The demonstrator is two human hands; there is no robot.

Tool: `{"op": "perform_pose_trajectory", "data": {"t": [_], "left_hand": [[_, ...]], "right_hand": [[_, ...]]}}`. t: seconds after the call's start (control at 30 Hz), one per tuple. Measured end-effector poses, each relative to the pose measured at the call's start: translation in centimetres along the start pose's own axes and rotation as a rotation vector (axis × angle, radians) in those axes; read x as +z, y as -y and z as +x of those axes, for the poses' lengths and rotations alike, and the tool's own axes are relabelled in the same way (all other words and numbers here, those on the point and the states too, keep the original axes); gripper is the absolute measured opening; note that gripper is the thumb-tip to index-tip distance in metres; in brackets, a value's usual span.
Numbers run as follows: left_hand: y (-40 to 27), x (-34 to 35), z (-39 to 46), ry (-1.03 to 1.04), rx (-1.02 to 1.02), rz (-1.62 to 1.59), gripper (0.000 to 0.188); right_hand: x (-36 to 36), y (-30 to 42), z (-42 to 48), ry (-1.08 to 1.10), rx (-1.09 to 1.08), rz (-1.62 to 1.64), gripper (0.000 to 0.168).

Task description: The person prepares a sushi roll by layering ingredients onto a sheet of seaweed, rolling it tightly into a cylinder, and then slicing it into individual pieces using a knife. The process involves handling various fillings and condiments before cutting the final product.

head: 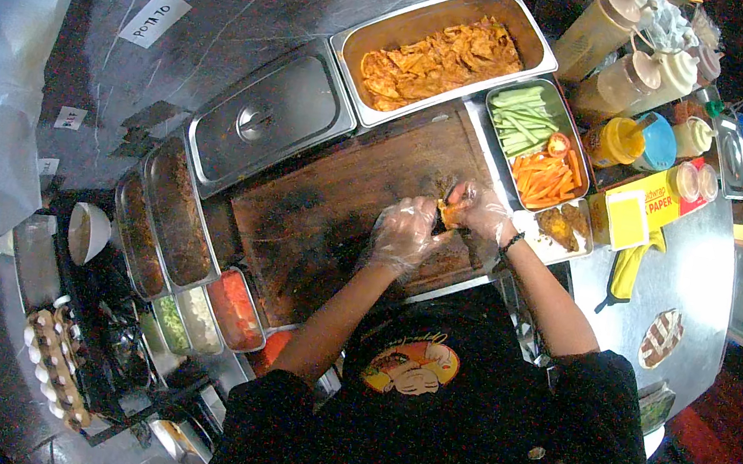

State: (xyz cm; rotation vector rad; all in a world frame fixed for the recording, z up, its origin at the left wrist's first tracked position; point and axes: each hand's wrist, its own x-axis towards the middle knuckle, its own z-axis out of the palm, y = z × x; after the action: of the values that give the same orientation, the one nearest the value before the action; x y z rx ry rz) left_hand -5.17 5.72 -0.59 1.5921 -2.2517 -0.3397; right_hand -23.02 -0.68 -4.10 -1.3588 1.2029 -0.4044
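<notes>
Both my hands wear clear plastic gloves and meet over the right part of a wooden cutting board (pixel 327 188). Between my fingertips is a small orange-brown piece of food (pixel 449 214), mostly covered by the fingers. My left hand (pixel 406 234) grips it from the left and my right hand (pixel 480 211) from the right. Dark crumbs or stains mark the board around them. Just right of my right hand, a small tray (pixel 587 250) holds browned, fried-looking food pieces (pixel 562 226). Above that, a steel pan (pixel 489 116) holds cucumber sticks (pixel 524 118), carrot sticks (pixel 549 180) and a cut tomato (pixel 559 145).
Behind the board stand a pan of orange-sauced food (pixel 442 61) and a lidded steel pan (pixel 272 121). Chopped-vegetable containers (pixel 235 309) line the left. Squeeze bottles (pixel 621 82) and a yellow paper box (pixel 637 208) stand right. Egg trays (pixel 55 368) sit lower left.
</notes>
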Motion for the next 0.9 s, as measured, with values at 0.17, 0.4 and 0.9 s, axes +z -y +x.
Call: {"op": "perform_pose_trajectory", "data": {"t": [0.17,0.4,0.9], "left_hand": [[-0.4,-0.2,0.2,0.093,-0.046,0.018,0.055],[-0.2,-0.3,0.4,0.173,-0.045,0.018,0.057],[0.5,0.5,0.2,0.184,-0.016,-0.004,0.061]], "right_hand": [[-0.1,1.0,0.5,0.056,0.034,-0.083,0.006],[0.5,3.3,0.8,-0.006,-0.012,-0.375,0.008],[1.8,-0.3,2.3,0.001,0.083,-0.407,0.013]]}}
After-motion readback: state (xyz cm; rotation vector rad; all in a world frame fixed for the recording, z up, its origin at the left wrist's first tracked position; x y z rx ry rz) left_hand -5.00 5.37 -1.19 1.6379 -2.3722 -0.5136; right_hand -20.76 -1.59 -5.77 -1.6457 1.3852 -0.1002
